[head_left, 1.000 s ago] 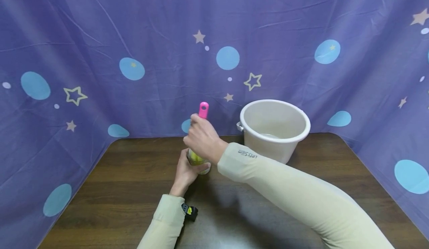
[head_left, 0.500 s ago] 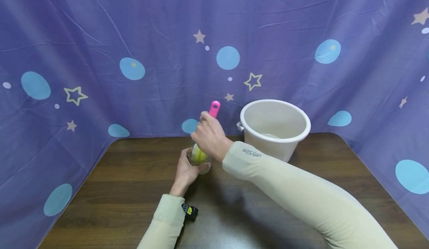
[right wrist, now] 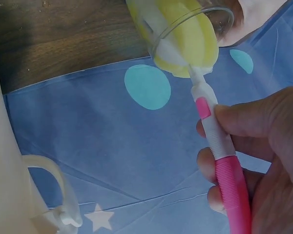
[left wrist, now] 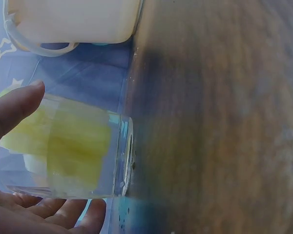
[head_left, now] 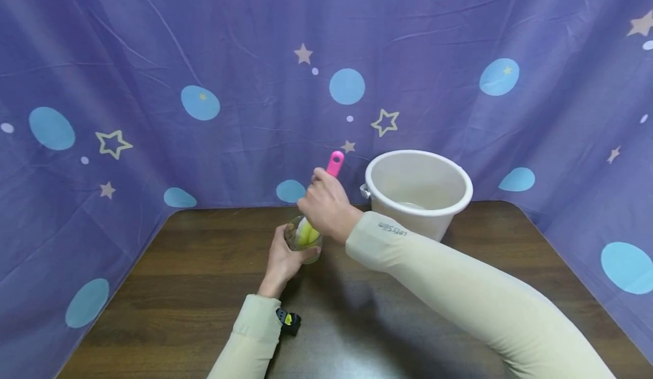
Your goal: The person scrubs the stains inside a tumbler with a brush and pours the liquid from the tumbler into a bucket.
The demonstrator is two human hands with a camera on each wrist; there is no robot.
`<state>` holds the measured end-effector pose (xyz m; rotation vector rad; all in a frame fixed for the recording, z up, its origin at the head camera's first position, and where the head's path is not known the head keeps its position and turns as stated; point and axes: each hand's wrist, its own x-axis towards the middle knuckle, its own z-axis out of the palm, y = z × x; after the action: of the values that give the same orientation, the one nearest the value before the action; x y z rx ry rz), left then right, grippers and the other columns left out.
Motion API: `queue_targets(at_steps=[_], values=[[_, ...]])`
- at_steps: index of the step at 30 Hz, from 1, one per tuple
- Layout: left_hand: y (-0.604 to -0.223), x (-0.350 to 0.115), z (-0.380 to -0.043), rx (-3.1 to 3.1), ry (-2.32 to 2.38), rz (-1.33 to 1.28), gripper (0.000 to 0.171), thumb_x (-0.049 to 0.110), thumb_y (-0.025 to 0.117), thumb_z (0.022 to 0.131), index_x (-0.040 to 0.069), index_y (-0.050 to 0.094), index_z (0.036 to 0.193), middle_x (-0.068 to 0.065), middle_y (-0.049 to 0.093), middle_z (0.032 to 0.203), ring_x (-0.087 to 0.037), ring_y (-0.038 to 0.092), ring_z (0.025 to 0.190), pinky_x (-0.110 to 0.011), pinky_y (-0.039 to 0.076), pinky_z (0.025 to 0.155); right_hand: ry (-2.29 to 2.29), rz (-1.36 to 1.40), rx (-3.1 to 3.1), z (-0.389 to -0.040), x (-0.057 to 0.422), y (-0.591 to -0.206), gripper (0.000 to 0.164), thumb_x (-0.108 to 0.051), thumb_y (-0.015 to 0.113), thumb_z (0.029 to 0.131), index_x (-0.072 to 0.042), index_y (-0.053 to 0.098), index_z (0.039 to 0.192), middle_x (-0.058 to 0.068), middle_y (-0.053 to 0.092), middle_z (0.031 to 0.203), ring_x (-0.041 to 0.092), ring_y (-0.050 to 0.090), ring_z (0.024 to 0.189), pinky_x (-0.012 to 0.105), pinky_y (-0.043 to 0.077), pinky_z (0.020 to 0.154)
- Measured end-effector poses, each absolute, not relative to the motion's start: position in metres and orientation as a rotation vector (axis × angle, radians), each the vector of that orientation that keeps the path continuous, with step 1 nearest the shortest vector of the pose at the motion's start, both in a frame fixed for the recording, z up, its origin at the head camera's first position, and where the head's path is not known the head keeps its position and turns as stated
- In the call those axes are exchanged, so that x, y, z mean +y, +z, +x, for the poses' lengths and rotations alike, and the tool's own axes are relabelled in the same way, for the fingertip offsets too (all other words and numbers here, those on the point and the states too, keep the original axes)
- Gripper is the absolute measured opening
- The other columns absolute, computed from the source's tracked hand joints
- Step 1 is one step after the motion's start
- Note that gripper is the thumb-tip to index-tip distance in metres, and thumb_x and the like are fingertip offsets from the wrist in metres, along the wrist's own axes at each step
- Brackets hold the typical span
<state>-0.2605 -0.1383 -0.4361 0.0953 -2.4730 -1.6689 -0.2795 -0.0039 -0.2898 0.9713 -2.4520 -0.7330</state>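
Note:
A clear glass cup [left wrist: 115, 161] stands on the wooden table, and my left hand [head_left: 282, 258] grips it around its side, thumb on one side and fingers on the other. Inside the glass sits the yellow and white sponge head [right wrist: 190, 34] of a bottle brush. My right hand [head_left: 327, 206] holds the brush by its pink and white handle [right wrist: 229, 180], thumb near the pink button. The handle's pink end [head_left: 335, 164] sticks up above that hand and leans right. In the right wrist view part of the sponge shows outside the rim.
A whitish bucket [head_left: 418, 212] with a side handle stands at the table's back right, beside the right forearm. Behind the brown table [head_left: 204, 288] hangs a purple curtain [head_left: 255, 84] with stars and blue dots.
My right hand and the brush handle have moved right, and the handle leans further right. More of the yellow sponge shows above the glass. My left hand keeps its place on the glass.

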Motion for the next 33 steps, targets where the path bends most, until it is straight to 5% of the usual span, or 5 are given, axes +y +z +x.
queue_targets(at_steps=[10,33], values=[[-0.438,-0.139,-0.259,-2.440,-1.689,0.108,0.087,0.016,0.088,0.065,0.005,0.037,0.135,-0.016,0.049,0.131,-0.031,0.048,0.117,-0.046,0.039,0.100,-0.668,0.881,-2.564,-0.272,0.012,-0.295,0.011,-0.028,0.064,0.083,-0.023,0.072,0.088,0.002,0.069,0.086,0.023,0.057,0.080,0.038,0.037,0.079],[-0.438,-0.137,-0.261,-2.421,-1.687,0.095,0.089,0.015,0.089,0.063,0.004,0.038,0.135,-0.016,0.050,0.130,-0.030,0.049,0.116,-0.044,0.039,0.099,-0.345,0.710,-2.639,-0.251,0.036,-0.320,0.008,-0.018,0.064,0.083,-0.013,0.070,0.084,0.007,0.061,0.072,0.024,0.061,0.063,0.039,0.048,0.049]])
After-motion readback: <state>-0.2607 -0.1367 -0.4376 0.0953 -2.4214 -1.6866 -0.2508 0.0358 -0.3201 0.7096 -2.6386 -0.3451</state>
